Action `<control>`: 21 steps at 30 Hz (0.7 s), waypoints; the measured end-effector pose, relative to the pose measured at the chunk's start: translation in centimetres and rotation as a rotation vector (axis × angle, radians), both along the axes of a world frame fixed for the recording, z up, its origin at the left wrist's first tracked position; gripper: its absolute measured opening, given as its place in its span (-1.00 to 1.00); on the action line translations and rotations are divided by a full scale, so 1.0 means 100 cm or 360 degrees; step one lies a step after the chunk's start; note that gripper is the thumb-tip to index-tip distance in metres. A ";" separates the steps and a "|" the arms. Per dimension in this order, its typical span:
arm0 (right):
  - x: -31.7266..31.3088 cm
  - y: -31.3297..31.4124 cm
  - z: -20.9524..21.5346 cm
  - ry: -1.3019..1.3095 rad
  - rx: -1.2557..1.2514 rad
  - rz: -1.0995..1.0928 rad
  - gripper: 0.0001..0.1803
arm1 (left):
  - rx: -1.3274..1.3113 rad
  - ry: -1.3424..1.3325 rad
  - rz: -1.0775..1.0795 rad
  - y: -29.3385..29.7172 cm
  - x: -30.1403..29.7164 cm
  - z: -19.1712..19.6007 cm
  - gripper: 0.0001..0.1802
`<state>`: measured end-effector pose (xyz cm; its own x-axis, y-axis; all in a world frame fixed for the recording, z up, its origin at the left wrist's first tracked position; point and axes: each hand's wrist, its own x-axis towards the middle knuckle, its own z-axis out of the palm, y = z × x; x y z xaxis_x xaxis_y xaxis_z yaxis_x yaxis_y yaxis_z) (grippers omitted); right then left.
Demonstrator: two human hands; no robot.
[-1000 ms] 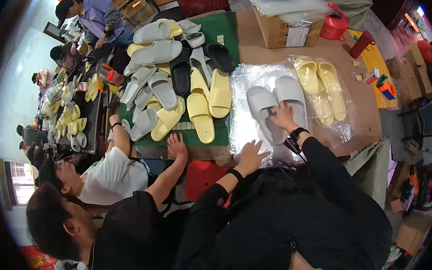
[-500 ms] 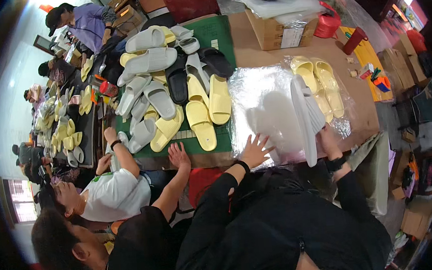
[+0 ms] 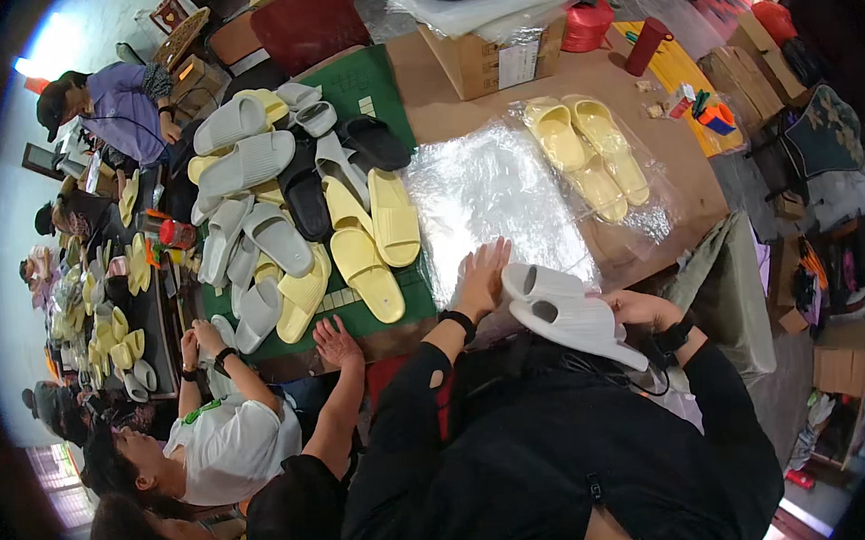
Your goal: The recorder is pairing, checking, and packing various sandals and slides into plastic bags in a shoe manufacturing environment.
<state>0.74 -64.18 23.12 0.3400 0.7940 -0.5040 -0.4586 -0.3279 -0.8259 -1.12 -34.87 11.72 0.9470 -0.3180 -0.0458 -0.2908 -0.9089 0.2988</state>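
Observation:
My right hand point(image 3: 644, 312) grips a pair of pale grey slide slippers point(image 3: 582, 325) by one end. The pair is tilted at the table's front edge, one slipper lying partly behind the other. Next to their open ends, my left hand point(image 3: 483, 274) rests with fingers stretched out on the near edge of a clear plastic bag point(image 3: 502, 190). That bag lies flat and shiny on the table. Further right, yellow slippers point(image 3: 600, 153) lie inside another clear bag.
A pile of grey, black and yellow slippers point(image 3: 292, 195) covers the green mat point(image 3: 385, 93) at left. A co-worker's hand point(image 3: 337, 344) rests at the table edge on my left. Behind stand a cardboard box point(image 3: 483, 61), red twine point(image 3: 588, 20) and a red cylinder point(image 3: 648, 46).
My right hand has brought the grey slippers down and toward me, turning them from upright to slanted. My left hand stays on the bag's near edge. The whole view has shifted.

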 end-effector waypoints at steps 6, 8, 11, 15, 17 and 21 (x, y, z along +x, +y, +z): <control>0.005 0.009 -0.014 0.0218 -0.0051 0.0306 -0.58 | -0.0236 -0.0089 -0.0216 0.028 -0.003 -0.051 -0.35; 0.008 0.012 -0.014 0.0148 -0.0059 0.0343 -0.61 | -0.0316 -0.0014 -0.0050 0.030 -0.005 -0.063 -0.41; 0.014 0.014 -0.021 -0.0206 -0.0012 0.0394 -0.66 | -0.0352 0.0069 0.0177 0.021 -0.002 -0.047 -0.46; 0.019 0.018 -0.029 -0.0750 -0.0127 0.0305 -0.75 | -0.0392 0.0001 0.0339 0.008 -0.003 -0.011 -0.50; 0.020 0.019 -0.040 -0.1005 -0.0345 0.0224 -0.73 | -0.0425 0.0004 0.0385 0.002 -0.003 0.001 -0.51; 0.018 0.025 -0.047 -0.1513 -0.0399 -0.0113 -0.72 | -0.0401 -0.0065 0.0469 -0.006 -0.005 0.014 -0.52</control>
